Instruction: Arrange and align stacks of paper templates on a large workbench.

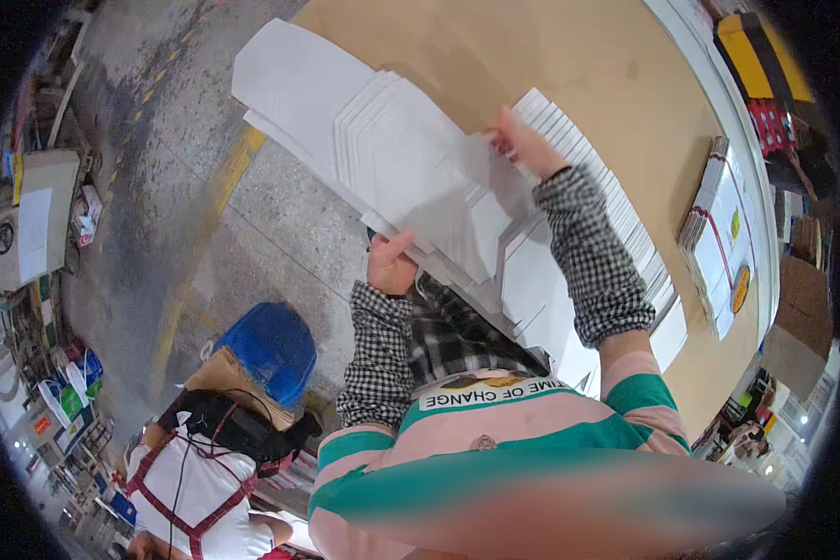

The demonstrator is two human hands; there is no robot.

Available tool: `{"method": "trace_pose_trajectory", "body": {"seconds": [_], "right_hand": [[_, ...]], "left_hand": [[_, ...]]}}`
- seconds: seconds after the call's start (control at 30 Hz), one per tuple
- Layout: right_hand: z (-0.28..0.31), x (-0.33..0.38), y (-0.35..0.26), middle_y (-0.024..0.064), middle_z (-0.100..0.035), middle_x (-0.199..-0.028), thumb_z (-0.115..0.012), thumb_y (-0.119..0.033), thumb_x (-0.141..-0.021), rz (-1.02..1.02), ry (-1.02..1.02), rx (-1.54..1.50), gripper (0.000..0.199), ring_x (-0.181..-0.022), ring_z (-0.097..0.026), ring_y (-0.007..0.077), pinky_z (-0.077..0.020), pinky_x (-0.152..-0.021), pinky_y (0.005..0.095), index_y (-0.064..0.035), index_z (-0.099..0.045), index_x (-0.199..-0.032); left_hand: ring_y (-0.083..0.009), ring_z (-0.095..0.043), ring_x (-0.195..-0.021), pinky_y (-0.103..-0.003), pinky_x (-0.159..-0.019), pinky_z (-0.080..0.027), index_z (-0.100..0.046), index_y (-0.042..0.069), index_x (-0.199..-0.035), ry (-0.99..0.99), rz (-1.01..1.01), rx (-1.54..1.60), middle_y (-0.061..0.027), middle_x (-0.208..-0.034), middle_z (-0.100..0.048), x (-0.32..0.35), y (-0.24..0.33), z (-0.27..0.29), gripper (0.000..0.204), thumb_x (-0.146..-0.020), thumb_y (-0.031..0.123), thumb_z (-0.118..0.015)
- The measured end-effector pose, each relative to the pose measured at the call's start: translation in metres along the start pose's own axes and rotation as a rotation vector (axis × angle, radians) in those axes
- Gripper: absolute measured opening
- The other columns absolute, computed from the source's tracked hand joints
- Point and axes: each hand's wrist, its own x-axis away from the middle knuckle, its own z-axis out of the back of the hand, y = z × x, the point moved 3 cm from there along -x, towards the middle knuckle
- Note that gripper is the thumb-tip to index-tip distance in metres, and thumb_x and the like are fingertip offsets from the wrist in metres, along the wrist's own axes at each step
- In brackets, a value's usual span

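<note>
The white card sheets [392, 140] lay between the two hands and stretched well beyond the left one, overlapping in steps, their outer ends apparently jutting past the table's edge. The left hand [391, 265] was closed at their near edge, thumb on top and fingers seemingly tucked beneath, so it appeared to pinch several layers. The right hand [523, 145] was half curled at the sheets' opposite side; blur left it unclear whether it gripped a sheet or only brushed one. Just right of that hand, and passing beneath its forearm, ran a row of narrow stepped white edges [583, 154]. Judging by how everything lay, much of the card was already fanned out, while nothing in this spread was squared up or tied. Well to the right of the right hand, a strapped bundle [723, 233] rested on the tan table [495, 47]. Past the left hand was grey floor [289, 201], with a blue seat [269, 353] and, nearer the body, a co-worker in white [205, 495].
</note>
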Motion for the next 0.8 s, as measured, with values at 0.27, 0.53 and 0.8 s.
{"method": "trace_pose_trajectory", "body": {"seconds": [0.27,0.53,0.8], "right_hand": [[-0.016,0.035,0.031,0.0151,-0.044,-0.126,-0.032,-0.039,-0.093,0.351,0.08,-0.011,0.056,-0.118,-0.04,0.0215,-0.0274,-0.099,0.028,0.0079,-0.038,-0.124],[0.139,0.124,0.15,0.0197,-0.053,-0.114,-0.038,-0.043,-0.088,0.0,0.83,0.362,0.048,-0.11,-0.048,0.0289,-0.0321,-0.096,0.0331,-0.0042,-0.055,-0.111],[0.173,0.17,0.259,0.0161,-0.047,-0.122,-0.034,-0.055,-0.083,-0.491,0.85,0.853,0.057,-0.116,-0.041,0.0319,-0.0211,-0.1,0.047,-0.0158,-0.046,-0.121]], "left_hand": [[-0.0198,-0.055,-0.094,-0.031,-0.082,-0.042,-0.05,-0.005,-0.111,0.253,-0.183,-0.797,-0.0112,-0.106,-0.058,-0.008,0.005,-0.014,0.035,-0.08,0.009,-0.059],[-0.0234,-0.06,-0.082,-0.033,-0.074,-0.046,-0.052,-0.008,-0.107,0.275,-0.003,-0.784,-0.0138,-0.101,-0.06,-0.014,0.03,0.054,0.035,-0.08,0.012,-0.06],[-0.0241,-0.058,-0.088,-0.036,-0.077,-0.045,-0.051,-0.009,-0.108,0.083,-0.433,-1.371,-0.0134,-0.104,-0.058,-0.01,0.034,-0.001,0.035,-0.079,0.009,-0.059]]}}
